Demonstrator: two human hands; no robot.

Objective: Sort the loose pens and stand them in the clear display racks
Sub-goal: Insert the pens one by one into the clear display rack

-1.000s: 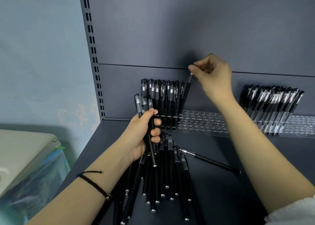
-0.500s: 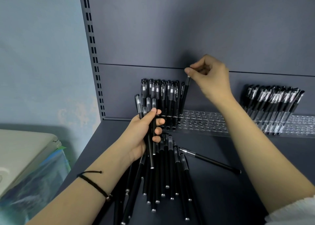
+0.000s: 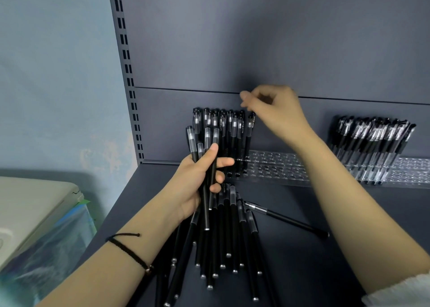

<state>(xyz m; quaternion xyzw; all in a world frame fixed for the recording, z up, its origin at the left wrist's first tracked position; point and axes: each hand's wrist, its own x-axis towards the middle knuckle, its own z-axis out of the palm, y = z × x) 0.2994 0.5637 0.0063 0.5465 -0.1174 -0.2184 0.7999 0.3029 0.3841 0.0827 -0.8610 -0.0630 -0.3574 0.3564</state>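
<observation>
Head view: left hand (image 3: 195,178) grips pens (image 3: 206,213); right hand (image 3: 277,115), curled empty, just above racked pen (image 3: 247,141).

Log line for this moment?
left hand: grips pen bundle | right hand: over end pen in rack, contact unclear | loose pens: lying on shelf

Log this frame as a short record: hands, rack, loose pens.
left hand: grips a bundle of black capped pens
right hand: blurred, above the rightmost standing black pen; grip unclear
clear perforated display rack: pens stand at its left end, leaning black pens at far right
dark grey shelf: pile of loose black pens, single black pen lying apart
</observation>
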